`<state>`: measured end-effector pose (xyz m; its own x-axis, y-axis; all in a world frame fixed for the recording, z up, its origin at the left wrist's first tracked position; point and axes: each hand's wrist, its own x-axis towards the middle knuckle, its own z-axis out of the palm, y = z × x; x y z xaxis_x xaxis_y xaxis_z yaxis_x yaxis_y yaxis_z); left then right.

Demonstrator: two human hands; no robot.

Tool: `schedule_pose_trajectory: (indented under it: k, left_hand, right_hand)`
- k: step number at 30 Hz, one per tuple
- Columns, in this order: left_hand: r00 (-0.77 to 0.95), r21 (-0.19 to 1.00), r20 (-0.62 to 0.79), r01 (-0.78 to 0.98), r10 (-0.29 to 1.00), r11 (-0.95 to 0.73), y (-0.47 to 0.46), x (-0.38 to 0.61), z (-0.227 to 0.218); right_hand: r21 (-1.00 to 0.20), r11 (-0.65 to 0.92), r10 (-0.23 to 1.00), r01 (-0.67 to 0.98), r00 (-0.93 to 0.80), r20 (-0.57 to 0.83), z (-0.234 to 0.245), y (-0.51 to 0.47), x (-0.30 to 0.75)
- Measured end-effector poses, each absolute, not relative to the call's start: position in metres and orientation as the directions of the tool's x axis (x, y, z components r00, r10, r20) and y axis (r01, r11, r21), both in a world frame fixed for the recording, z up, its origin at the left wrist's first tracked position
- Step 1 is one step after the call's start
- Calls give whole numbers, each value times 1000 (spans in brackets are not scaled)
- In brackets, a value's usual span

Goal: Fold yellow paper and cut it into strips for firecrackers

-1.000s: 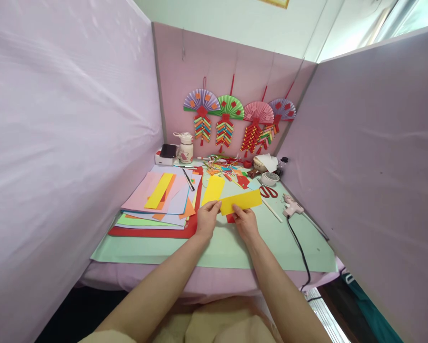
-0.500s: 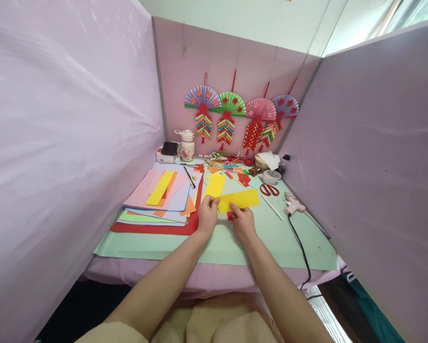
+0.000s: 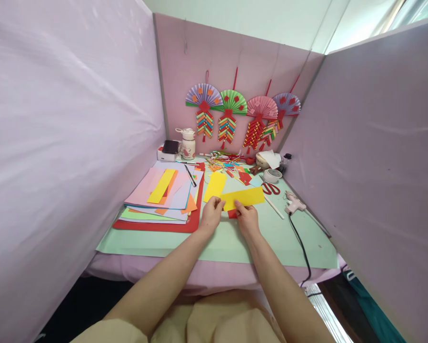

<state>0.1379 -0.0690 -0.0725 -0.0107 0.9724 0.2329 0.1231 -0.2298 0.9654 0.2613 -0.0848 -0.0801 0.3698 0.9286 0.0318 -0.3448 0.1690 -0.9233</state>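
Observation:
A yellow paper strip (image 3: 249, 196) is held slightly tilted above the table between both hands. My left hand (image 3: 212, 213) pinches its left end between thumb and fingers. Along the lower edge, my right hand (image 3: 248, 218) grips it with the thumb on top and the fingers underneath. Just behind the left hand lies a second yellow strip (image 3: 215, 185) on the green mat. A small red piece of paper (image 3: 232, 214) shows partly beneath the held strip. Another yellow strip (image 3: 163, 186) rests on the stack of coloured paper (image 3: 138, 195) to the left.
Red-handled scissors (image 3: 271, 188), a white pen-like stick (image 3: 274, 208) and a corded glue gun (image 3: 294, 203) lie to the right. Paper scraps (image 3: 231, 166) are heaped at the back, near a bottle (image 3: 188, 144). Paper fan ornaments (image 3: 234, 102) hang on the rear panel.
Both hands have shifted slightly to the right in view with the yellow strip between them. The view itself has moved a little. The grip looks the same.

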Motion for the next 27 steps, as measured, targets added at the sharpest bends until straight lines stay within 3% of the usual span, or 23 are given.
schedule_pose_trajectory:
  k: [15, 22, 27]
  left_hand:
    - [126, 921, 261, 264, 957, -286, -72, 139, -78]
    - [51, 850, 367, 387, 929, -358, -80, 143, -72]
    - [124, 881, 365, 275, 922, -386, -84, 141, -67]
  right_hand:
    - [-898, 198, 922, -392, 385, 35, -81, -83, 266]
    - [-869, 200, 929, -452, 369, 22, -77, -84, 264]
    - [-843, 218, 928, -492, 373, 22, -74, -83, 265]
